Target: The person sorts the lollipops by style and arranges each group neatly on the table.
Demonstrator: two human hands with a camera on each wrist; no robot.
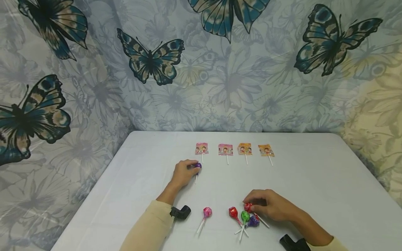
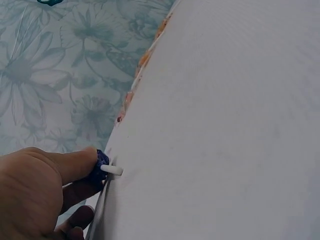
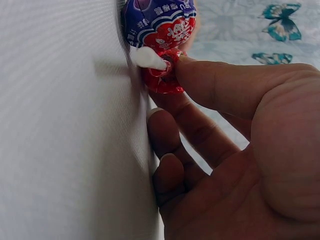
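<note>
My left hand (image 1: 189,168) grips a purple lollipop (image 1: 198,165) by its head, the stick pointing back towards me on the white table (image 1: 314,181). The left wrist view shows the thumb (image 2: 75,165) pressed on that purple lollipop (image 2: 101,164). My right hand (image 1: 253,203) pinches a red lollipop (image 1: 248,207) at the near middle. Its red wrapper (image 3: 161,79) sits between thumb and finger in the right wrist view, with another purple lollipop (image 3: 159,20) just behind. A pink lollipop (image 1: 207,212), a second red one (image 1: 233,212), a green one (image 1: 245,217) and the other purple one (image 1: 253,221) lie close by.
Several flat lollipops in square printed wrappers lie in a row farther back: two pink (image 1: 201,149) (image 1: 225,149) and two orange (image 1: 244,149) (image 1: 266,150). A butterfly-patterned cloth (image 1: 150,62) hangs behind the table. Black wrist-camera mounts (image 1: 181,212) (image 1: 293,243) show on both forearms.
</note>
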